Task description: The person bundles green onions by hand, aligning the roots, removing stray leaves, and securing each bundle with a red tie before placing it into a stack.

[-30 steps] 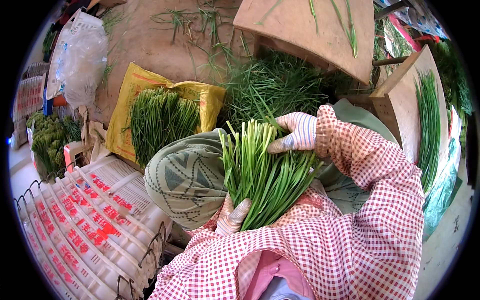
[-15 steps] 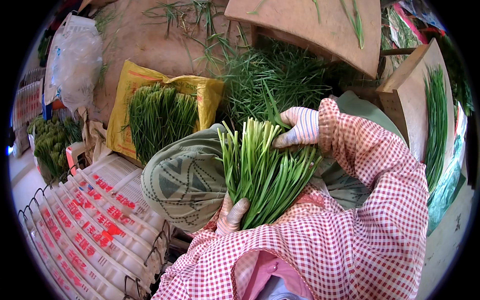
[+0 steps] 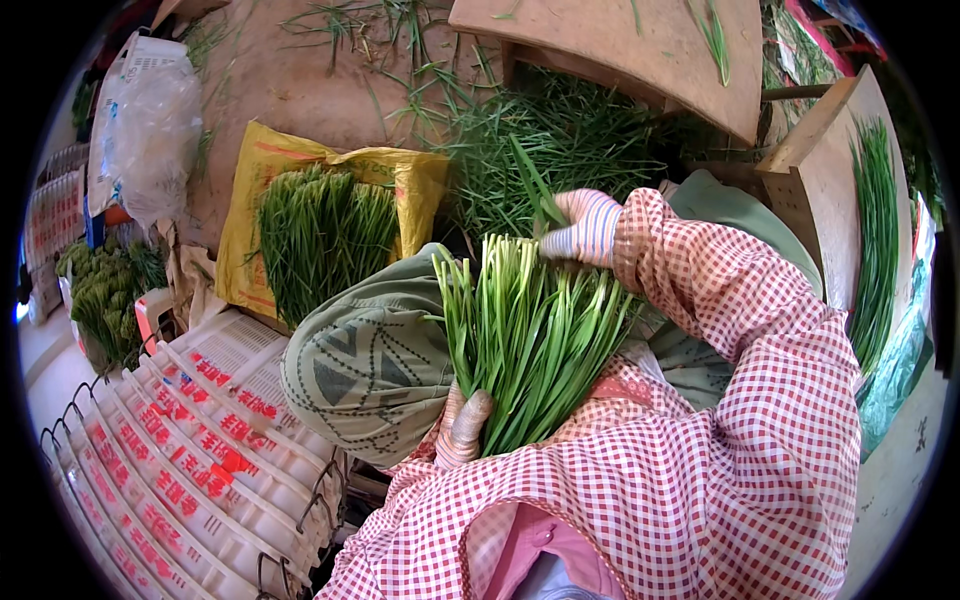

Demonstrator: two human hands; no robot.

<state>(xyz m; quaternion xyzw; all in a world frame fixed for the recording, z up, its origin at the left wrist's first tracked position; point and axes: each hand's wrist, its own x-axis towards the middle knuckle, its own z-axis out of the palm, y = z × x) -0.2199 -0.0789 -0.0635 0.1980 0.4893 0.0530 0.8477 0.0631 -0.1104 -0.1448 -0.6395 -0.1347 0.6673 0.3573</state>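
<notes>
My left hand, in a striped glove, is closed around the lower part of a thick bunch of garlic chives on my lap. The pale cut ends point away from me, and the green leaves fan toward my body. Just beyond those ends is my right hand, also gloved and slightly blurred. Between its fingers are a few loose chive leaves that stick up and away from the bunch.
Loose leaves lie heaped beyond my knees, under a wooden stool. At left, a yellow bag holds stacked chives, near a white plastic crate. More chives lie on a wooden piece at right.
My right hand has moved slightly up and left, lifting the loose leaves off the bunch's top. My left hand still holds the bunch in nearly the same place.
</notes>
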